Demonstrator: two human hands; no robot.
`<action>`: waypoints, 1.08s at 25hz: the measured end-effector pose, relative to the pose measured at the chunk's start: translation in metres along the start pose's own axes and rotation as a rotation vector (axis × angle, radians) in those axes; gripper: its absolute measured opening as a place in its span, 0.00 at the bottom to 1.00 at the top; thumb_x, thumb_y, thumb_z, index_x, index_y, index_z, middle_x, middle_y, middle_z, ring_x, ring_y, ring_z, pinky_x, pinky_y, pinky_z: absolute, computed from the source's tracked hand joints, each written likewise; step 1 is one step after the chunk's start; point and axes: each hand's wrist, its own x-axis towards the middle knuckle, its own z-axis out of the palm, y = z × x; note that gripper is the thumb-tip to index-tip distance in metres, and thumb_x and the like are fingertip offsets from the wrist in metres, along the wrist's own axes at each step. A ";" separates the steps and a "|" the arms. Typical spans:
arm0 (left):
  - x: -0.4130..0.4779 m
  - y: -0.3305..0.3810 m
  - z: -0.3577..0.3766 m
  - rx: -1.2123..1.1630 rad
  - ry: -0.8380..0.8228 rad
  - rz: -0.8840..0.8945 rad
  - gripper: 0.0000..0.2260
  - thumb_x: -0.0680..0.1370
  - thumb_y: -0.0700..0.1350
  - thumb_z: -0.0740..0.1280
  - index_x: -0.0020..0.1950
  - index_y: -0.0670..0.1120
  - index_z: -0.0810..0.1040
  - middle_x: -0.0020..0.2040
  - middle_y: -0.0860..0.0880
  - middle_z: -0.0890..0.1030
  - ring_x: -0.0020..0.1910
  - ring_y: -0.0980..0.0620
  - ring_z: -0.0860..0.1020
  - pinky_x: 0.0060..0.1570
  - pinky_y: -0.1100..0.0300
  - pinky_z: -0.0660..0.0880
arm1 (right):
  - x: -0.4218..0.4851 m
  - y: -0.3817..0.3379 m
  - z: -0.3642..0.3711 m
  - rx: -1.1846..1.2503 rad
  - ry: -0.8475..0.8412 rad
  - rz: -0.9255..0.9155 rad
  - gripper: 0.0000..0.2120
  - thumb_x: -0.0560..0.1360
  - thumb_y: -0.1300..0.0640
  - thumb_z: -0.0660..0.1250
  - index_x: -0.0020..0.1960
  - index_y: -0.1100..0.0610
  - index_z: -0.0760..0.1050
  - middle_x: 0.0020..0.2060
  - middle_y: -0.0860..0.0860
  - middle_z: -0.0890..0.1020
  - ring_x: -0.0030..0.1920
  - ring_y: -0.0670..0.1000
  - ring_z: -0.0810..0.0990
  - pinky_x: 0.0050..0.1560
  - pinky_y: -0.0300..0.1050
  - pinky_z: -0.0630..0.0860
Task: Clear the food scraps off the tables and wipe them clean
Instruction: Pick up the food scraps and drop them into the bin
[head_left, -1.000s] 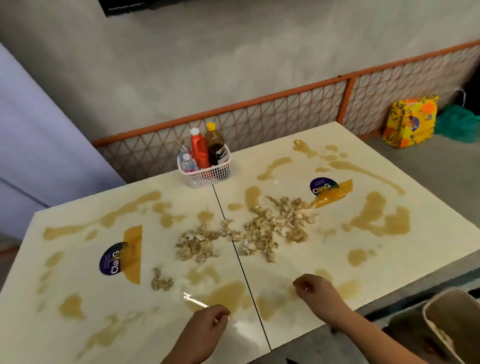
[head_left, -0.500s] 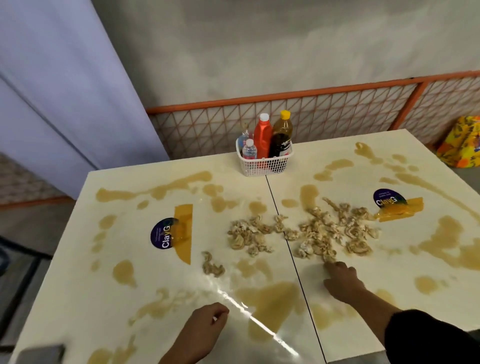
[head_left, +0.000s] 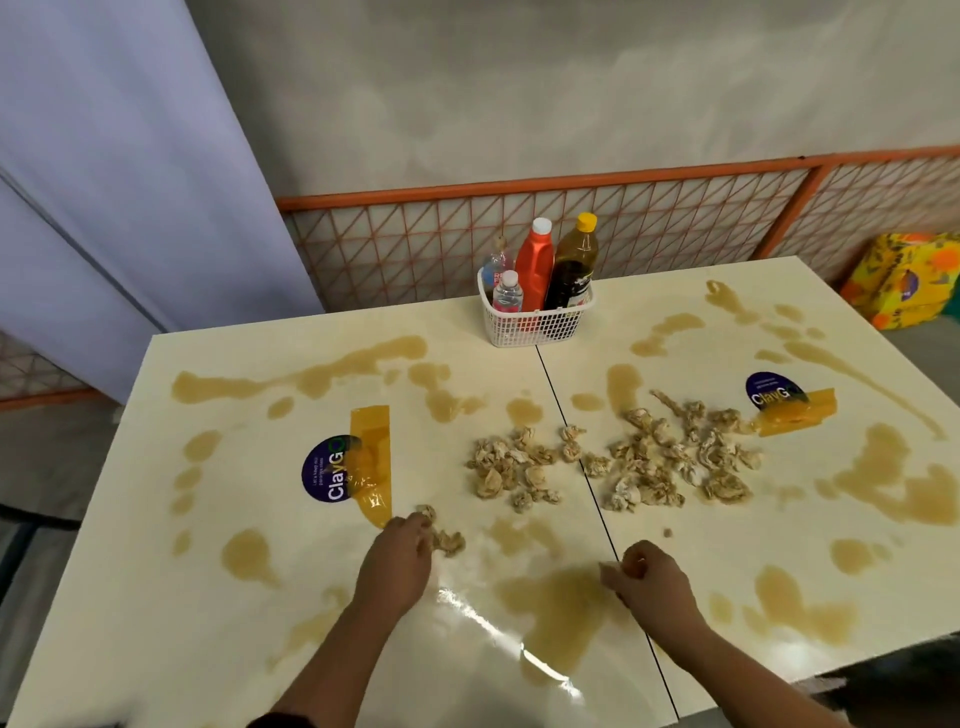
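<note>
Two cream tables stand pushed together, the left table (head_left: 249, 613) and the right table (head_left: 810, 509), both smeared with brown sauce puddles (head_left: 561, 603). Pale food scraps lie in a heap (head_left: 511, 467) on the left table and a bigger heap (head_left: 675, 462) on the right one. My left hand (head_left: 397, 564) reaches a small separate clump of scraps (head_left: 448, 541) and its curled fingertips pinch at it. Near the seam, my right hand (head_left: 652, 584) hovers with its fingers curled round a small pale bit. One crumb (head_left: 668, 532) lies just beyond it.
A white basket (head_left: 535, 325) with several bottles stands at the far end on the seam. Each table carries a round purple sticker (head_left: 327, 475) under yellow tape. An orange mesh fence (head_left: 415, 249) runs behind, and a yellow bag (head_left: 904, 280) sits on the floor at far right.
My left hand moved forward onto the small clump of scraps. My right hand drew back from the big heap toward the seam, with its fingers curled in. The view shifted left.
</note>
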 end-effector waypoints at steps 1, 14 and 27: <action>0.013 0.000 0.001 0.023 -0.012 0.015 0.14 0.79 0.42 0.63 0.64 0.51 0.77 0.56 0.47 0.77 0.54 0.48 0.78 0.53 0.53 0.77 | -0.004 -0.003 0.002 0.132 -0.032 0.042 0.11 0.71 0.57 0.77 0.43 0.59 0.75 0.29 0.57 0.81 0.30 0.54 0.76 0.37 0.48 0.73; 0.043 0.007 0.003 0.019 0.088 0.049 0.06 0.73 0.38 0.72 0.48 0.40 0.83 0.49 0.47 0.78 0.46 0.52 0.76 0.47 0.65 0.70 | -0.038 -0.020 -0.002 1.081 -0.312 0.429 0.04 0.73 0.68 0.65 0.40 0.66 0.77 0.38 0.57 0.69 0.33 0.52 0.67 0.38 0.47 0.74; -0.040 0.102 -0.016 -0.569 -0.107 0.022 0.07 0.82 0.43 0.64 0.50 0.49 0.83 0.43 0.48 0.85 0.44 0.58 0.83 0.44 0.68 0.76 | -0.014 -0.018 -0.019 1.250 -0.357 0.216 0.10 0.81 0.65 0.64 0.54 0.73 0.78 0.46 0.58 0.81 0.46 0.50 0.80 0.45 0.39 0.82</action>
